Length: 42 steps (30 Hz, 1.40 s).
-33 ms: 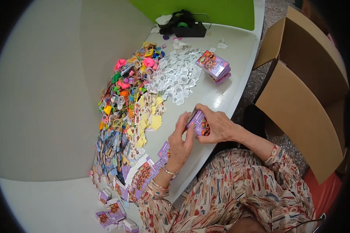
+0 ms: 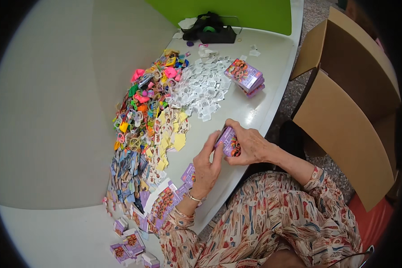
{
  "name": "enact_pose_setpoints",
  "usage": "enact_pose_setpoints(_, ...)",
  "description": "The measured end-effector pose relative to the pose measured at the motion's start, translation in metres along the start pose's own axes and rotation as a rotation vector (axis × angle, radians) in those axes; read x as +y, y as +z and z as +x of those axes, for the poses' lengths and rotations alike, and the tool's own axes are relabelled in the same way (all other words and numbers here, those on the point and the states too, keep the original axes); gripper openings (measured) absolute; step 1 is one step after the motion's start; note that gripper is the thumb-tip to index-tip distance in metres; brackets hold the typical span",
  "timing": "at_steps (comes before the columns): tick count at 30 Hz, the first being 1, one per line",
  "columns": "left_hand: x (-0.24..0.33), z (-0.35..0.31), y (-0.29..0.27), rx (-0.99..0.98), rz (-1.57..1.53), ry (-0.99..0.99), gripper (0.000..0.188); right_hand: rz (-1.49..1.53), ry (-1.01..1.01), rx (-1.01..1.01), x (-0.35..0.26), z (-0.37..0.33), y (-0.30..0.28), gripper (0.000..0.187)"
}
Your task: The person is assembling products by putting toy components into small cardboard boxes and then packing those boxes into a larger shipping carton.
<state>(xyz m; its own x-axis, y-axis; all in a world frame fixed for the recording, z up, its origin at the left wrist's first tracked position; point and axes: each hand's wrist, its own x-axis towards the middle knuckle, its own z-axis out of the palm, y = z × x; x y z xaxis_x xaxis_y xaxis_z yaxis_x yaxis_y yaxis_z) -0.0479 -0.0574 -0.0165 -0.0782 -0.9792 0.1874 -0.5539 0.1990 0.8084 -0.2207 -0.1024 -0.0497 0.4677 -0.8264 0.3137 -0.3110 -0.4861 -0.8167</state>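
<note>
Between both hands, above the table's right edge, is a small purple printed box (image 2: 230, 143). My right hand (image 2: 249, 144) grips it, thumb at its upper end and fingers at the lower end. My left hand (image 2: 207, 163) is closed on the box's left side, fingers along its edge and thumb on its front. The far side of the box is hidden from me. Beyond my hands stands a stack of similar purple boxes (image 2: 244, 75). Under and beside my left forearm lie flat purple cartons (image 2: 165, 201).
Small colourful toys (image 2: 143, 96) are heaped along the partition. Nearby are white label packets (image 2: 203, 89), yellow and printed cards (image 2: 167, 134) and bluish packets (image 2: 127, 174). A black tape dispenser (image 2: 223, 35) stands at the back. Folded boxes (image 2: 131, 241) lie lower left; a large cardboard box (image 2: 344, 129) stands open right.
My left fingers have moved slightly in against the box's edge. My right hand keeps the same hold.
</note>
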Motion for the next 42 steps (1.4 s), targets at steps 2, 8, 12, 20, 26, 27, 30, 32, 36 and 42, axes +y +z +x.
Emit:
enact_pose_setpoints(2, -0.008, 0.002, 0.000, 0.004, 0.052, 0.134, 0.034, -0.010, 0.065, -0.022, 0.000, 0.000, 0.000, 0.083)
enact_pose_setpoints(8, -0.008, 0.015, -0.011, -0.087, -0.543, -0.376, 0.030, -0.131, 0.009, -0.063, 0.005, -0.003, 0.000, 0.083)
enact_pose_setpoints(12, -0.004, 0.017, -0.014, -0.133, -0.597, -0.450, 0.026, -0.147, -0.025, -0.120, 0.002, -0.002, -0.002, 0.079)
enact_pose_setpoints(20, -0.016, 0.007, -0.005, -0.103, -0.541, -0.405, 0.027, -0.157, -0.048, -0.123, 0.002, -0.008, -0.002, 0.076)
enact_pose_setpoints(26, -0.003, -0.011, 0.006, -0.066, -0.126, -0.158, 0.029, -0.204, -0.026, -0.127, 0.001, -0.008, -0.002, 0.081)
enact_pose_setpoints(27, 0.000, -0.012, 0.008, -0.051, -0.046, -0.110, 0.031, -0.221, 0.006, -0.166, 0.000, -0.007, -0.002, 0.083)
enact_pose_setpoints(30, -0.001, -0.017, 0.014, -0.021, 0.051, -0.024, 0.033, -0.228, -0.040, -0.129, 0.003, -0.009, 0.002, 0.084)
enact_pose_setpoints(32, -0.004, -0.018, 0.018, -0.003, 0.069, 0.012, 0.035, -0.236, -0.028, -0.151, 0.002, -0.010, 0.001, 0.085)
enact_pose_setpoints(36, -0.005, -0.012, 0.015, -0.027, -0.027, -0.002, 0.031, -0.245, -0.029, -0.165, 0.000, -0.011, -0.001, 0.086)
enact_pose_setpoints(42, -0.019, -0.014, 0.004, -0.145, -0.093, -0.099, 0.034, -0.265, -0.049, -0.243, 0.004, -0.009, 0.005, 0.085)
